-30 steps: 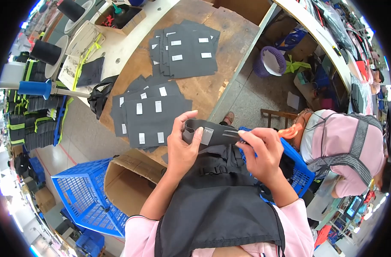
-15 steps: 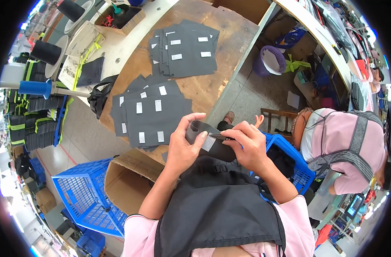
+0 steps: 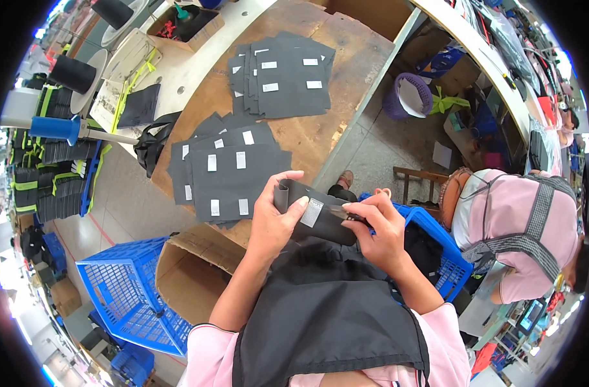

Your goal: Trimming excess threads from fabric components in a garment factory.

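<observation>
My left hand (image 3: 276, 216) is closed on a dark grey fabric panel (image 3: 333, 231), folded over, with the thumb pressing beside a white patch (image 3: 312, 213) on it. From the right, my right hand (image 3: 379, 226) grips small thread snips (image 3: 355, 217), their metal tip at the panel close to the patch. The fingers hide most of the snips' handle. Beyond my left hand, a pile of dark grey panels with white patches (image 3: 226, 180) lies on the wooden table (image 3: 301, 145). Farther back is a second pile of such panels (image 3: 291, 87).
At my left stand a blue plastic crate (image 3: 123, 284) and an open cardboard box (image 3: 191, 271). Another blue crate (image 3: 452, 261) is close by my right arm. A person in a pink top (image 3: 510, 213) sits at the right. Black thread cones (image 3: 72, 74) stand at far left.
The panel has been turned slightly, so its white patch faces up more fully. The snips have shifted a little to the right, with more of their handle showing.
</observation>
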Demonstrator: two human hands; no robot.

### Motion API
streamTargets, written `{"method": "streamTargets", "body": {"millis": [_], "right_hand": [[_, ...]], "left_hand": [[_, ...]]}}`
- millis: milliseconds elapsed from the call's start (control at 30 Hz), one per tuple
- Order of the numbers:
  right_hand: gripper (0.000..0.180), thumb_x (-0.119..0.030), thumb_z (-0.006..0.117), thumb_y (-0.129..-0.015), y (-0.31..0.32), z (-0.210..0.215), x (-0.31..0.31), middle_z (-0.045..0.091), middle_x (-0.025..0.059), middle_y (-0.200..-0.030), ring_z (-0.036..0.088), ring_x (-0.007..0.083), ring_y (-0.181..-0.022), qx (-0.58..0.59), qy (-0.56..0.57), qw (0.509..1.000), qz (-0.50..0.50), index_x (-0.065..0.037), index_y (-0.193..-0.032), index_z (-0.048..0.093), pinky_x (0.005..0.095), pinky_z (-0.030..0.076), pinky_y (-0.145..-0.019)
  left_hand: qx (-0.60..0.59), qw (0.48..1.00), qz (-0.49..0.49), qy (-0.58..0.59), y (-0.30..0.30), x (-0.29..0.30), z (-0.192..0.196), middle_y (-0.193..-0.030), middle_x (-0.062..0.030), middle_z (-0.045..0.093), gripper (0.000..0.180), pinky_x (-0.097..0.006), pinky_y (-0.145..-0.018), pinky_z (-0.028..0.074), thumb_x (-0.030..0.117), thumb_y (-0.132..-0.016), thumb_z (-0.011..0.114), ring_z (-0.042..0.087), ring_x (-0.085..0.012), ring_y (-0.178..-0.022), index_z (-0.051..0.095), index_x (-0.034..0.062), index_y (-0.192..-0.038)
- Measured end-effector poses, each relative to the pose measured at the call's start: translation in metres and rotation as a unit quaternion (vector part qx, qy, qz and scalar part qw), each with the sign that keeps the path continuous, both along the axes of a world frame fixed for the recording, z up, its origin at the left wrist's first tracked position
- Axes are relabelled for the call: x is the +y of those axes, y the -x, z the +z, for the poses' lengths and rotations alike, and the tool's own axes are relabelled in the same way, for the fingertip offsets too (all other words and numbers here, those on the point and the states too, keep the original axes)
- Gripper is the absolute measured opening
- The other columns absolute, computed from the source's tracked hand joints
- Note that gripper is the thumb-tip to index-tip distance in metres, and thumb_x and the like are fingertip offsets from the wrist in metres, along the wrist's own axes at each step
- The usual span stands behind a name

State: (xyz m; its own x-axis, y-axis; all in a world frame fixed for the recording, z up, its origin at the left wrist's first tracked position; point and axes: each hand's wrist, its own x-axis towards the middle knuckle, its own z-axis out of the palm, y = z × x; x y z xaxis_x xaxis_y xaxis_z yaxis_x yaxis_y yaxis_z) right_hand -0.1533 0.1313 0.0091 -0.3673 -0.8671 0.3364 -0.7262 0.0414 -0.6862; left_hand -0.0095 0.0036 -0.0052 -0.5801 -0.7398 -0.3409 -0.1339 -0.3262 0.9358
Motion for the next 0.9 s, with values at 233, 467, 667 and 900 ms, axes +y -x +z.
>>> {"method": "streamTargets", "body": {"millis": [233,467,667,900], "right_hand": [[0.025,-0.007,0.073,-0.066,-0.007,-0.010,-0.017,0.052,0.0071,-0.074,0.053,0.0231,-0.061,0.013,-0.005,1.000,0.002,-0.006,-0.089,0.063,0.0316,0.043,-0.054],[0.038,-0.003,0.071,-0.067,0.018,-0.038,-0.064,0.047,0.0074,-0.082,0.048,0.0198,-0.066,-0.133,-0.073,0.986,-0.072,-0.005,-0.102,0.057,0.0296,0.040,-0.058],[0.040,-0.010,0.066,-0.071,0.059,-0.117,-0.139,0.051,0.0096,-0.095,0.062,0.0301,-0.079,0.075,-0.150,0.985,-0.037,-0.009,-0.108,0.051,0.0423,0.049,-0.064],[0.033,-0.009,0.060,-0.074,0.097,-0.163,-0.188,0.048,0.0103,-0.104,0.062,0.0310,-0.077,0.254,-0.208,0.939,0.104,-0.007,-0.104,0.047,0.0411,0.052,-0.059]], "left_hand": [[0.019,0.999,0.006,-0.044,0.000,-0.005,0.006,-0.085,0.0000,0.056,0.037,-0.021,-0.070,0.045,0.000,-0.077,0.064,0.053,-0.0066,-0.078,0.055,0.0060,-0.112],[-0.023,0.971,0.234,0.040,-0.058,-0.068,-0.031,-0.103,-0.0063,0.056,0.046,-0.027,-0.083,0.045,-0.003,-0.074,0.065,0.054,-0.0147,-0.093,0.052,0.0059,-0.117],[-0.480,0.760,0.227,0.374,-0.077,-0.090,-0.084,-0.144,-0.0210,0.018,0.091,-0.048,-0.104,0.026,0.011,-0.067,0.075,0.029,-0.0356,-0.129,0.022,0.0083,-0.141],[-0.206,0.881,0.203,0.374,-0.048,-0.052,-0.091,-0.132,-0.0190,0.039,0.064,-0.041,-0.100,0.034,0.001,-0.071,0.067,0.041,-0.0304,-0.121,0.041,0.0045,-0.130]]}}
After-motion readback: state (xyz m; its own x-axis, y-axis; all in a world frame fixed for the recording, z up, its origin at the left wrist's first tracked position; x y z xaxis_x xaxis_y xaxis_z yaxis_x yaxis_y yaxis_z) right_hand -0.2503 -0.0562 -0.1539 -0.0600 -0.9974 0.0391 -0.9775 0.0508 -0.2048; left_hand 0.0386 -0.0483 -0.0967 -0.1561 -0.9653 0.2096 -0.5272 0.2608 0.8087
